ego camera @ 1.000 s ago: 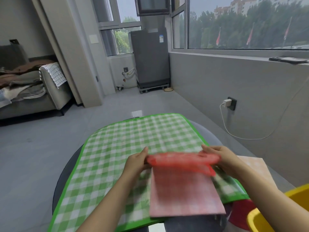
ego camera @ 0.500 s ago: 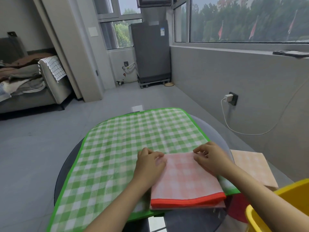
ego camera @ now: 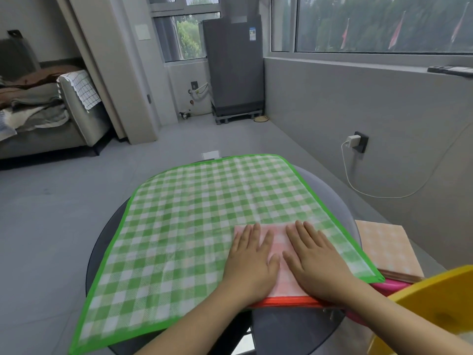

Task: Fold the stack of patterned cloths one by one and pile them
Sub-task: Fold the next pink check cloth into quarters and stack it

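I read this as the flattening step: my left hand (ego camera: pixel 252 262) and right hand (ego camera: pixel 313 262) press open-palmed, gripping nothing, on the folded pink checked cloth (ego camera: pixel 277 239) atop the green checked cloth (ego camera: pixel 194 216), so next it should go to the pile.

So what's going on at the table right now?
A person is flattening a folded pink checked cloth with both palms. The left hand and right hand lie flat on it side by side, fingers straight. The cloth sits on a spread green checked cloth covering the round dark table. To the right lies a folded orange checked cloth, with a yellow bin nearer the camera.
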A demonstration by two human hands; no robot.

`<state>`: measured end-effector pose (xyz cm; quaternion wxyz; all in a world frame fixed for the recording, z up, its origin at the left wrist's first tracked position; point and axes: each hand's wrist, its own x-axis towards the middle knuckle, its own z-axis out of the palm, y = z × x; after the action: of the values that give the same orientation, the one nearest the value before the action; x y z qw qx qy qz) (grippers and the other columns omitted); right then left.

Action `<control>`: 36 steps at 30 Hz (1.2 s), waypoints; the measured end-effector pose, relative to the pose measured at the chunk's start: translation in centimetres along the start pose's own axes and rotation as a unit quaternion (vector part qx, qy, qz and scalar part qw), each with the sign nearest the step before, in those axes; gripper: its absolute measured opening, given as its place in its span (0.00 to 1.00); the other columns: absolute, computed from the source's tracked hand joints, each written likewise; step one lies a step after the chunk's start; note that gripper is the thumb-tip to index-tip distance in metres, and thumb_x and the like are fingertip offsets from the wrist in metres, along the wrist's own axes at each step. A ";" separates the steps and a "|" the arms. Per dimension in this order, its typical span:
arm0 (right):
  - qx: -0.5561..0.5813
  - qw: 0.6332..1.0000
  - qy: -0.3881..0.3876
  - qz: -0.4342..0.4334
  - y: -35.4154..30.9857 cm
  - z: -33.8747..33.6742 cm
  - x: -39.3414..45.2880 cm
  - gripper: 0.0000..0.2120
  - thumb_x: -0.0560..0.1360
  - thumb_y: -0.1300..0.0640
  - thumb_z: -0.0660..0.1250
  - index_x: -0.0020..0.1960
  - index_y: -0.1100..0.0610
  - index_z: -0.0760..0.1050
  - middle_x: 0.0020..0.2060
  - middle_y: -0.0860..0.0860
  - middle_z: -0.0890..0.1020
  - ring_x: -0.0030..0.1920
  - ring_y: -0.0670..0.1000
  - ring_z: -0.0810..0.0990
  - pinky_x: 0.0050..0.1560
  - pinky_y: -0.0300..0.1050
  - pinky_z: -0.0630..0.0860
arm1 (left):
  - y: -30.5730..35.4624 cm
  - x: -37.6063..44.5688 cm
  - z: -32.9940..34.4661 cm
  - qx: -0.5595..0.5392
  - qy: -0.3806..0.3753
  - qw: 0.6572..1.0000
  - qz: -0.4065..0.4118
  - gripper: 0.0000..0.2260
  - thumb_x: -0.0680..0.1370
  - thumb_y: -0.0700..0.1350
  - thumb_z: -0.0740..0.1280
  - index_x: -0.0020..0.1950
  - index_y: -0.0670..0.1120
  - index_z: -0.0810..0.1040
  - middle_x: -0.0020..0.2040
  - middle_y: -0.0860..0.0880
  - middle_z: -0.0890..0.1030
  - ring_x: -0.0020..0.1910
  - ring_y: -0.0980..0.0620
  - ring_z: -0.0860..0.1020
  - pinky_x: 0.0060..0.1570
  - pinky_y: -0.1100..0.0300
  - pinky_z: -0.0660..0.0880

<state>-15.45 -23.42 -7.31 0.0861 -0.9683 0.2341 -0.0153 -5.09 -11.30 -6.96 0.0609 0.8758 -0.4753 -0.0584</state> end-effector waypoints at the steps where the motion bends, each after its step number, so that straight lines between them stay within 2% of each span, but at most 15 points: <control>1: 0.002 1.000 0.000 -0.001 0.1 0.0 0.0 0.50 0.58 0.30 0.19 0.76 0.53 0.36 0.75 0.48 0.37 0.70 0.44 0.31 0.73 0.46 0.34 | -0.2 -0.1 0.1 0.002 0.002 1.000 -0.002 0.41 0.65 0.63 0.29 0.78 0.52 0.43 0.78 0.48 0.40 0.76 0.52 0.37 0.71 0.56 0.30; 3: -0.002 1.000 -0.002 0.001 0.3 -0.1 -0.1 0.56 0.54 0.28 0.14 0.76 0.52 0.36 0.73 0.46 0.35 0.70 0.43 0.30 0.72 0.46 0.33 | -0.8 -0.2 0.0 0.001 0.005 1.000 -0.018 0.35 0.73 0.63 0.34 0.78 0.51 0.42 0.78 0.49 0.39 0.76 0.53 0.36 0.71 0.56 0.30; 5: 0.002 1.000 -0.002 0.005 0.3 0.0 -0.1 0.50 0.58 0.30 0.18 0.76 0.53 0.36 0.75 0.47 0.37 0.73 0.45 0.32 0.72 0.46 0.33 | -1.6 -0.6 -0.3 -0.006 -0.005 0.999 -0.043 0.27 0.81 0.58 0.42 0.78 0.51 0.41 0.78 0.49 0.37 0.76 0.53 0.35 0.72 0.53 0.31; 11: 0.001 0.999 -0.002 0.039 0.5 -0.6 -0.4 0.46 0.62 0.37 0.22 0.76 0.55 0.37 0.76 0.50 0.39 0.76 0.49 0.38 0.73 0.47 0.35 | -2.8 -1.9 -1.1 -0.010 0.009 0.994 -0.111 0.24 0.83 0.53 0.43 0.78 0.52 0.43 0.78 0.49 0.41 0.77 0.50 0.41 0.73 0.49 0.39; 13: 0.001 0.997 0.018 0.069 0.4 -0.8 -0.7 0.40 0.70 0.36 0.29 0.77 0.56 0.42 0.77 0.51 0.43 0.76 0.53 0.44 0.74 0.50 0.42 | -2.5 -2.2 -1.4 0.011 0.056 0.992 -0.111 0.24 0.83 0.53 0.47 0.78 0.49 0.51 0.78 0.47 0.49 0.76 0.48 0.49 0.72 0.51 0.46; 15: 0.004 0.996 0.057 0.072 0.1 -1.2 -1.0 0.30 0.79 0.42 0.47 0.75 0.59 0.54 0.76 0.52 0.55 0.73 0.57 0.55 0.72 0.51 0.52 | -2.2 -2.5 -1.5 -0.001 0.114 0.990 -0.088 0.21 0.82 0.53 0.51 0.74 0.47 0.62 0.73 0.49 0.61 0.71 0.49 0.58 0.69 0.56 0.53; 18: 0.103 0.982 0.152 0.050 0.0 -1.5 -1.3 0.12 0.75 0.51 0.65 0.53 0.58 0.78 0.59 0.51 0.77 0.57 0.58 0.70 0.58 0.48 0.65 | -2.2 -2.7 -1.2 -0.147 0.157 0.972 -0.089 0.16 0.81 0.51 0.59 0.62 0.44 0.75 0.61 0.52 0.69 0.63 0.53 0.66 0.63 0.63 0.61; 19: 0.147 0.974 0.166 0.052 0.2 -1.6 -1.3 0.06 0.72 0.53 0.69 0.41 0.55 0.78 0.49 0.49 0.79 0.52 0.58 0.72 0.51 0.45 0.66 | -2.3 -2.6 -1.2 -0.218 0.162 0.957 -0.105 0.15 0.80 0.50 0.62 0.60 0.43 0.77 0.58 0.53 0.69 0.61 0.53 0.68 0.61 0.64 0.64; 20: 0.184 0.967 0.159 0.072 0.3 -2.0 -1.3 0.09 0.71 0.54 0.71 0.34 0.52 0.74 0.41 0.47 0.76 0.48 0.58 0.74 0.46 0.43 0.64 | -2.3 -2.5 -1.3 -0.282 0.169 0.936 -0.123 0.15 0.78 0.49 0.65 0.60 0.42 0.78 0.57 0.54 0.69 0.59 0.53 0.70 0.58 0.65 0.66; 22: 0.235 0.955 0.144 0.110 0.6 -2.8 -1.3 0.06 0.69 0.55 0.72 0.38 0.54 0.76 0.39 0.48 0.74 0.46 0.56 0.75 0.43 0.41 0.64 | -2.5 -2.3 -1.8 -0.341 0.178 0.910 -0.157 0.16 0.75 0.48 0.70 0.60 0.44 0.78 0.57 0.53 0.73 0.54 0.55 0.74 0.54 0.66 0.69; 24: 0.260 0.944 0.138 0.149 1.0 -3.4 -1.0 0.13 0.68 0.57 0.73 0.50 0.61 0.80 0.44 0.55 0.80 0.49 0.57 0.78 0.46 0.43 0.70 | -2.8 -1.8 -2.3 -0.366 0.165 0.898 -0.181 0.17 0.72 0.47 0.73 0.59 0.46 0.78 0.56 0.52 0.77 0.51 0.55 0.77 0.52 0.64 0.73; 28: 0.305 0.922 0.103 0.216 1.6 -3.8 0.0 0.13 0.66 0.58 0.74 0.45 0.67 0.79 0.39 0.61 0.82 0.44 0.58 0.79 0.49 0.52 0.75 | -3.2 -0.9 -3.7 -0.417 0.098 0.872 -0.239 0.24 0.69 0.44 0.76 0.62 0.44 0.73 0.53 0.49 0.79 0.50 0.50 0.79 0.51 0.55 0.78; 30: 0.351 0.903 0.083 0.236 2.0 -4.2 0.5 0.11 0.67 0.59 0.74 0.46 0.64 0.80 0.36 0.58 0.81 0.38 0.54 0.77 0.42 0.47 0.74 | -3.5 -0.4 -4.0 -0.423 0.079 0.867 -0.252 0.18 0.68 0.42 0.77 0.55 0.42 0.77 0.51 0.48 0.81 0.49 0.49 0.81 0.52 0.52 0.79; 33: 0.427 0.866 0.054 0.255 2.6 -4.8 0.7 0.09 0.68 0.64 0.73 0.44 0.70 0.79 0.27 0.57 0.78 0.25 0.50 0.72 0.29 0.38 0.69 | -3.8 0.1 -4.2 -0.462 0.074 0.845 -0.258 0.06 0.68 0.39 0.76 0.42 0.45 0.81 0.45 0.46 0.84 0.43 0.49 0.82 0.49 0.52 0.80; 36: 0.523 0.807 0.039 0.269 2.8 -5.2 0.8 0.05 0.70 0.68 0.71 0.43 0.67 0.76 0.26 0.58 0.75 0.23 0.51 0.71 0.20 0.36 0.70 | -3.9 0.4 -4.2 -0.490 0.086 0.826 -0.265 0.06 0.69 0.39 0.76 0.41 0.45 0.80 0.42 0.47 0.84 0.38 0.50 0.81 0.38 0.57 0.78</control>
<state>-16.36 -27.06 -2.68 0.5713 -0.6731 0.4452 -0.1494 -1.04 -9.31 -3.44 0.5043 0.8247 -0.1272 -0.2222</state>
